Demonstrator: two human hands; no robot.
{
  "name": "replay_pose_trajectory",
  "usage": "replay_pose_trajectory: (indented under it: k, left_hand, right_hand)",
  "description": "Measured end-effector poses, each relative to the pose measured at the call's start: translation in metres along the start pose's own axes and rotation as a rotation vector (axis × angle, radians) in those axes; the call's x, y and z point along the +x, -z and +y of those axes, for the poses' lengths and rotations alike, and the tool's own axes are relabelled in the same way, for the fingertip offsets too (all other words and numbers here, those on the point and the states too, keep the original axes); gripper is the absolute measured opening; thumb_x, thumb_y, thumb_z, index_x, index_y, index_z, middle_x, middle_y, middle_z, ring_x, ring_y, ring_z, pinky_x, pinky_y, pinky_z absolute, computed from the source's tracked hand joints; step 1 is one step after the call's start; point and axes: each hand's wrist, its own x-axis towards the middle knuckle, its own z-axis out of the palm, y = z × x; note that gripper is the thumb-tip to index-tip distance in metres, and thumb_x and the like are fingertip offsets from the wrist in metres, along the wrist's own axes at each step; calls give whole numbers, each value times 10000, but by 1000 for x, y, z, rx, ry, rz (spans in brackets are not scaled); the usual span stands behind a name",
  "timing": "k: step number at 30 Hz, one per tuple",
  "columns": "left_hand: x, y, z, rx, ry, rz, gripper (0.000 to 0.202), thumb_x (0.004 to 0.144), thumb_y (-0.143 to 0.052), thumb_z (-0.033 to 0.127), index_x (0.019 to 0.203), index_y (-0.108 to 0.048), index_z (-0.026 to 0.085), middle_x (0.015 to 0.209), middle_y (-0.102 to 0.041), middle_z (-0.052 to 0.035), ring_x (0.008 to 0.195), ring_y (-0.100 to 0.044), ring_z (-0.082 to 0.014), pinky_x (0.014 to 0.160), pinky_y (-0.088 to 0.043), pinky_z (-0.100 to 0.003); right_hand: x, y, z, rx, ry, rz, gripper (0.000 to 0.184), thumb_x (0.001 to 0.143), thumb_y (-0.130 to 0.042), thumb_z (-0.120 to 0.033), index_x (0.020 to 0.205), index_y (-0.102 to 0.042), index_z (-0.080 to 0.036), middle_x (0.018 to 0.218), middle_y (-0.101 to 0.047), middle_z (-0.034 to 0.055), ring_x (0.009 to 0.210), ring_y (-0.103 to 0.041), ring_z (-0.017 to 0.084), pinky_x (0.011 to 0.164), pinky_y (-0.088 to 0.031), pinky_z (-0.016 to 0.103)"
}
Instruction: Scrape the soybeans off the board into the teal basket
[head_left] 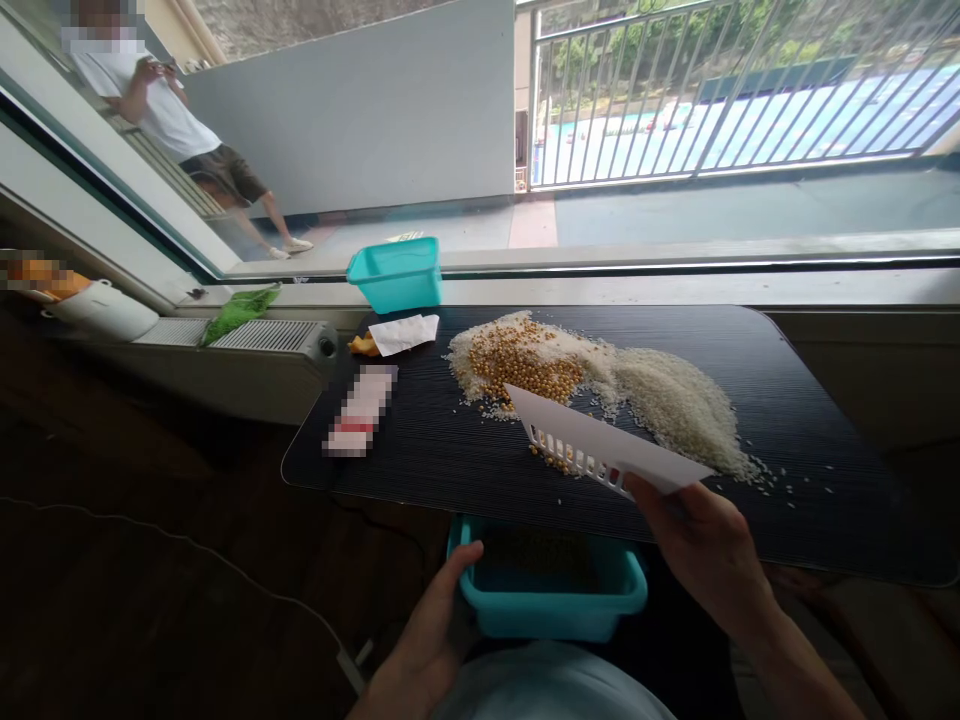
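My right hand (712, 555) is closed on a flat white plastic card (607, 440) with a row of slots along its lower edge. The card slants over the dark tabletop, by some yellow beans that show through its slots. Just behind it spreads a heap of white rice (675, 400), its left part covered with round yellow beans (521, 365). Below the table's front edge, my left hand (435, 625) grips the left rim of a teal plastic bin (540, 608), thumb over the rim. Dark contents, too dim to make out, lie inside the bin.
A second teal bin (401, 275) stands behind the table (442, 450) on the window side. White paper (405, 335) and a blurred pink-white packet (362, 410) lie at the left. A radiator (277, 338) holds a green bag (238, 312). A person (169, 105) stands beyond the glass.
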Motion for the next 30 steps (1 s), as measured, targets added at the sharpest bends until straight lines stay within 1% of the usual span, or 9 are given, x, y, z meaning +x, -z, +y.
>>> replay_pose_trajectory:
  k: [4,9,13,16,19,22,25,27,30]
  left_hand:
    - [1,2,0,4,-5,-20,493,851,-611,358,1288,-551,138,1021,-749,-103,1009,-687,-271,873,-513,-347]
    - [5,6,-2,-2,-4,-22,531,847,-610,377,1319,-522,150,1061,-740,-103,1027,-678,-277,884,-504,-356]
    - [7,6,-3,-22,25,-51,586,856,-596,400,1361,-480,127,1077,-735,-123,1021,-678,-289,884,-498,-368]
    - [8,4,-2,-20,40,-74,599,874,-566,412,1381,-453,112,1078,-734,-131,1031,-675,-290,899,-488,-369]
    - [8,5,-1,-7,43,-100,612,879,-557,409,1397,-428,112,1079,-734,-130,1047,-669,-292,915,-480,-376]
    - [8,9,1,0,57,-124,609,883,-547,410,1390,-430,95,1079,-731,-143,1056,-664,-302,920,-479,-391]
    - [8,13,3,0,13,-112,590,866,-577,419,1361,-466,117,1088,-727,-141,1062,-662,-308,916,-484,-390]
    - [8,15,4,0,-17,-88,559,860,-592,408,1340,-488,140,1088,-727,-130,1054,-667,-300,906,-491,-378]
    - [7,15,4,4,-11,-67,521,874,-575,389,1318,-505,127,1060,-733,-125,1028,-679,-281,884,-503,-363]
  right_hand:
    - [-1,3,-2,-9,2,-41,196,818,-616,-319,891,-765,-213,837,-797,10,723,-760,229,679,-604,268]
    - [1,2,-1,18,6,5,184,792,-614,-328,835,-756,-219,769,-792,2,659,-753,220,623,-599,255]
    - [0,2,5,14,-7,-54,205,808,-618,-349,911,-754,-235,805,-795,-5,684,-754,222,654,-603,263]
    - [-1,3,10,-3,-22,-64,220,818,-620,-354,958,-749,-243,836,-796,-1,724,-755,234,684,-604,276]
    - [-1,3,8,8,-13,-57,224,821,-614,-362,962,-748,-253,848,-796,-5,736,-755,239,694,-603,283]
    - [1,3,3,40,13,-48,198,811,-622,-361,929,-752,-271,815,-794,-21,702,-754,228,652,-600,260]
    - [3,5,-2,31,9,-45,186,812,-621,-365,904,-755,-275,793,-791,-23,687,-752,222,628,-595,250]
    - [2,7,-5,4,-5,-88,208,821,-616,-368,931,-758,-263,812,-793,-14,714,-753,228,656,-598,263]
    - [1,7,-8,-1,-14,-154,259,839,-595,-381,978,-759,-236,852,-795,4,758,-753,237,703,-601,286]
